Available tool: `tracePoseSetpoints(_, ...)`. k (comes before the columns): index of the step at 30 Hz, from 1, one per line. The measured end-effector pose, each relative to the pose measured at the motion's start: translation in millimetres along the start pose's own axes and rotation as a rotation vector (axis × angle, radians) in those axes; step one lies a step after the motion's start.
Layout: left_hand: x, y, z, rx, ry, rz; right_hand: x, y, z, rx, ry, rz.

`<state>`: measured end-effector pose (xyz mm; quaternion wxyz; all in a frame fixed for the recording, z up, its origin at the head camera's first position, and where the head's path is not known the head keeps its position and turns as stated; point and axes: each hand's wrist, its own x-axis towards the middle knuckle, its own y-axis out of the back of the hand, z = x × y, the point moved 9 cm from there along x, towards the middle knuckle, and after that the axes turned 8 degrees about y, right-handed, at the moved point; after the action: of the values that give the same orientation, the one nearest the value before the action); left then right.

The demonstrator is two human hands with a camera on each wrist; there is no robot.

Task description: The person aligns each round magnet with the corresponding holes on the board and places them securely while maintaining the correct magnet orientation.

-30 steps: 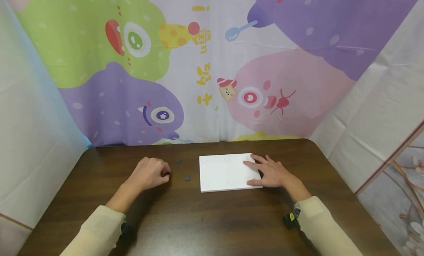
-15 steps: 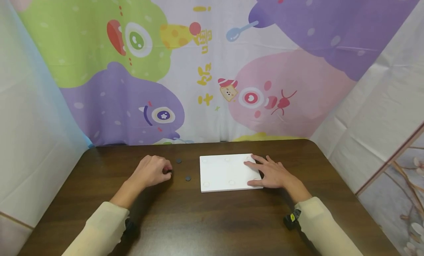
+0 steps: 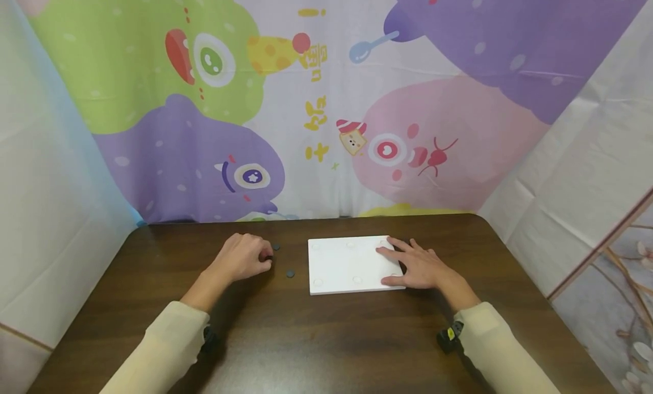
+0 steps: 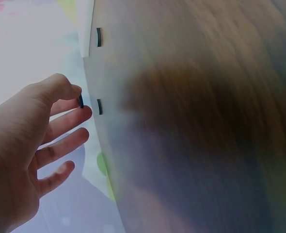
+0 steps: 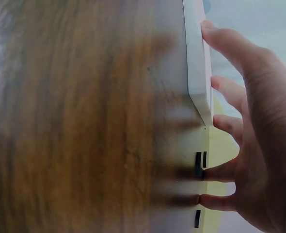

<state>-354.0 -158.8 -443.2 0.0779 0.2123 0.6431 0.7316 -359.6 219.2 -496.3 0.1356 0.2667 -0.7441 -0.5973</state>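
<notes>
My left hand is above the table, left of the board. Its thumb and index finger pinch a small dark disc, seen edge-on in the left wrist view. Two similar flat discs lie near that hand: the nearer disc and the farther disc, which sits just beyond the fingertips. A white rectangular board with shallow round marks lies flat on the table. Spread over its right end, my right hand touches the top with the thumb and some fingers; the outer fingers reach past the edge.
More dark discs lie on the table under my right hand's outer fingers, hidden in the head view. The brown wooden table ends at the back against a cartoon-printed cloth. Pale cloths hang at both sides.
My left hand has shifted right and slightly away from me, coming close to the farther disc. The right hand and the board stay in place.
</notes>
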Motion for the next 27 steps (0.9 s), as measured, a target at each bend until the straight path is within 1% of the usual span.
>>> tracePoseSetpoints(7,7.6,-0.7,8.6,0.008,-0.009,-0.006,2,-0.3,0,0.001,0.003,0.004)
tracePoseSetpoints(13,16.6,-1.4,13.6,0.012,0.013,-0.025,1,0.6,-1,0.007,0.002,0.005)
tracePoseSetpoints(17,20.9,-2.2,19.1,0.020,0.011,-0.031,1,0.3,-2,0.019,0.007,0.005)
tracePoseSetpoints(24,27.2,-1.3,30.0,0.020,-0.017,-0.009,-1,1.2,-3,0.035,0.000,0.013)
tracePoseSetpoints(27,29.4,-0.1,33.0,0.018,-0.017,-0.009,-2,2.3,-3,0.044,-0.004,0.018)
